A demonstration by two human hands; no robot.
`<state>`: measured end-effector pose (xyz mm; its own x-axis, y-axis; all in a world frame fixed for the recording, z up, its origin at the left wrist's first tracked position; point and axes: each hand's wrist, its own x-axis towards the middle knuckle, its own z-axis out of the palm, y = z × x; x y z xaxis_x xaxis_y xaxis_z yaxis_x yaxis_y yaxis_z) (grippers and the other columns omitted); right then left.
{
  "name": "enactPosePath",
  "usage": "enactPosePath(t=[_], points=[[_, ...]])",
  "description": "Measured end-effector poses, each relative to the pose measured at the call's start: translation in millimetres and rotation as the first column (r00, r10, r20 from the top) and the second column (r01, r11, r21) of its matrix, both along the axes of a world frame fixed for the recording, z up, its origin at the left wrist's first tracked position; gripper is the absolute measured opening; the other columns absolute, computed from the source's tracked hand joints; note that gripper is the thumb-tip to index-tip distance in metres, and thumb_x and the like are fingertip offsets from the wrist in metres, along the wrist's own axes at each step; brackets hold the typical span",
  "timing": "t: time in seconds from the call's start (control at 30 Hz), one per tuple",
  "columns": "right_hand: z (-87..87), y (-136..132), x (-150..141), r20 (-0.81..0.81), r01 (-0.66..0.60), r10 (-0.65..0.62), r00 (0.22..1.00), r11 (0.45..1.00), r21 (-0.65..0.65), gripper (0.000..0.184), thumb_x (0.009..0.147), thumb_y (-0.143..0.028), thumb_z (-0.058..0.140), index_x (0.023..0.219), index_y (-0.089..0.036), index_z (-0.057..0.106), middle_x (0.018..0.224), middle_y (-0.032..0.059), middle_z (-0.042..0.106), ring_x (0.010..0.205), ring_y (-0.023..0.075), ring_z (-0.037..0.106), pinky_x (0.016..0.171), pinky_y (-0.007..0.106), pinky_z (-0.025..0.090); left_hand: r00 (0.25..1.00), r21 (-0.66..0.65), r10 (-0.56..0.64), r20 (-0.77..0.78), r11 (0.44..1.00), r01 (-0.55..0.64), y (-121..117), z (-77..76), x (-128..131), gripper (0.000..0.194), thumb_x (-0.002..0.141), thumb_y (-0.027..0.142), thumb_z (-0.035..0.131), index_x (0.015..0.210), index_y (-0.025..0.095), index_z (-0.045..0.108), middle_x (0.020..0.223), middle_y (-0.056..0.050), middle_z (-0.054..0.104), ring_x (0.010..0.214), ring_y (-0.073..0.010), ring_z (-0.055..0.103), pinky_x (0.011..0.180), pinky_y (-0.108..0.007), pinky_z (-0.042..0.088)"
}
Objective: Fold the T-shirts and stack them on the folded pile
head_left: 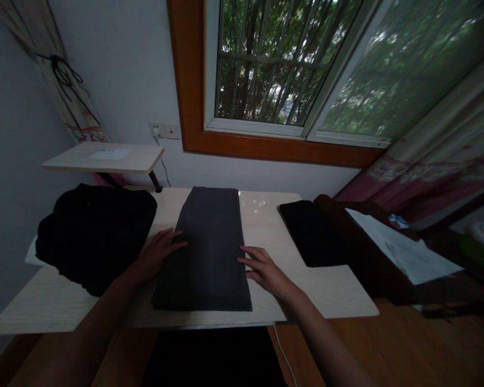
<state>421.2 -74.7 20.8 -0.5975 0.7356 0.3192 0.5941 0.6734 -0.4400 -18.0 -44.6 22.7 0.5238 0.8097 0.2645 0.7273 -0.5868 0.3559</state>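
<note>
A dark grey folded cloth [210, 252], perhaps a garment, lies flat and lengthwise on the pale wooden table [266, 215]. My left hand [159, 252] rests at its left edge, fingers stretched out over the fabric. On the opposite side, my right hand [264, 271] has its fingers spread, with the tips touching the right edge of the cloth. Neither hand grips anything. A big loose heap of black cloth [97, 234] sits left of my left hand. To the right of my right hand lies a flat, folded black cloth [312, 231].
A raised wooden shelf [141, 156] with a white paper [110, 154] stands at the back left. Dark brown furniture [371, 269] bearing a large paper sheet [403, 247] adjoins the table's right side. Behind are a wall socket [163, 130] and a window [282, 64]. A white cable [284, 355] hangs below.
</note>
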Motion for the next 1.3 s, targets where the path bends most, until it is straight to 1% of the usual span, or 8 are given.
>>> enactPosePath(t=[0.13,0.3,0.67,0.77,0.87,1.03,1.2,1.3], points=[[0.7,1,-3,0.033,-0.045,0.045,0.998,0.999,0.008,0.043,0.085,-0.034,0.080,0.128,-0.036,0.072,0.153,0.0075,0.054,0.142,0.0321,0.042,0.113,0.056,0.044,0.996,-0.074,-0.082,0.022,0.994,0.083,-3,-1.5,1,0.045,0.098,0.016,0.044,0.132,0.036,0.066,0.145,-0.001,0.063,0.150,-0.0207,0.039,0.127,-0.059,0.018],[3.5,-3,-4,-0.042,-0.091,0.090,0.995,0.995,-0.029,0.024,0.092,-0.032,0.072,0.115,-0.034,0.079,0.134,0.0067,0.070,0.143,0.0309,0.043,0.113,0.057,0.044,0.993,-0.102,-0.061,0.099,0.992,0.071,-10,-6.1,-3,0.044,0.100,0.020,0.040,0.131,0.033,0.068,0.140,-0.001,0.067,0.137,-0.0168,0.055,0.129,-0.053,0.020],[16.6,-12,-7,-0.353,-0.068,-0.003,0.936,0.980,-0.187,0.032,0.103,-0.045,0.052,0.108,-0.029,0.078,0.112,0.0087,0.078,0.137,0.0266,0.055,0.111,0.054,0.048,0.976,-0.240,0.026,0.214,0.970,0.027,-21,-7.0,-15,0.037,0.090,0.026,0.058,0.121,0.035,0.075,0.130,-0.001,0.072,0.130,-0.0265,0.062,0.122,-0.056,0.035],[27.6,-19,-7,-0.382,-0.061,-0.048,0.923,0.961,-0.268,0.036,0.102,-0.051,0.052,0.107,-0.027,0.079,0.110,0.0094,0.078,0.129,0.0270,0.062,0.110,0.053,0.048,0.973,-0.294,0.093,0.212,0.956,-0.028,-32,0.8,-16,0.036,0.086,0.027,0.062,0.118,0.037,0.077,0.129,-0.002,0.073,0.133,-0.0311,0.059,0.115,-0.055,0.044],[39.5,-26,-2,-0.410,-0.093,-0.081,0.908,0.917,-0.388,0.040,0.100,-0.056,0.053,0.107,-0.026,0.078,0.112,0.0089,0.077,0.112,0.0256,0.070,0.102,0.047,0.053,0.975,-0.292,0.070,0.211,0.956,-0.006,-44,11.9,-16,0.037,0.084,0.028,0.063,0.118,0.038,0.076,0.125,-0.003,0.075,0.129,-0.0322,0.063,0.110,-0.052,0.050],[68.6,-38,8,-0.413,-0.125,-0.143,0.899,0.821,-0.557,0.038,0.095,-0.056,0.063,0.092,-0.021,0.078,0.082,0.0044,0.074,0.076,0.0191,0.068,0.069,0.028,0.052,0.970,-0.326,-0.003,0.242,0.942,0.084,-67,33.9,-14,0.026,0.087,0.039,0.059,0.099,0.029,0.080,0.098,-0.006,0.080,0.093,-0.0247,0.075,0.086,-0.037,0.059],[107.7,-47,6,-0.498,-0.196,-0.199,0.844,0.750,-0.632,0.041,0.089,-0.057,0.067,0.075,-0.019,0.070,0.065,0.0007,0.062,0.061,0.0151,0.056,0.057,0.024,0.041,0.906,-0.340,0.161,0.391,0.940,-0.021,-87,58.5,-9,0.038,0.082,0.058,0.061,0.074,0.024,0.074,0.073,-0.006,0.073,0.070,-0.0199,0.066,0.067,-0.031,0.057],[117.2,-37,-5,-0.599,-0.177,-0.361,0.715,0.735,-0.655,0.037,0.084,-0.054,0.072,0.073,-0.020,0.065,0.062,-0.0015,0.055,0.055,0.0131,0.048,0.052,0.024,0.036,0.815,-0.400,0.299,0.497,0.912,-0.091,-78,74.3,4,0.049,0.079,0.067,0.061,0.065,0.021,0.070,0.065,-0.004,0.066,0.062,-0.0180,0.059,0.058,-0.030,0.053]])
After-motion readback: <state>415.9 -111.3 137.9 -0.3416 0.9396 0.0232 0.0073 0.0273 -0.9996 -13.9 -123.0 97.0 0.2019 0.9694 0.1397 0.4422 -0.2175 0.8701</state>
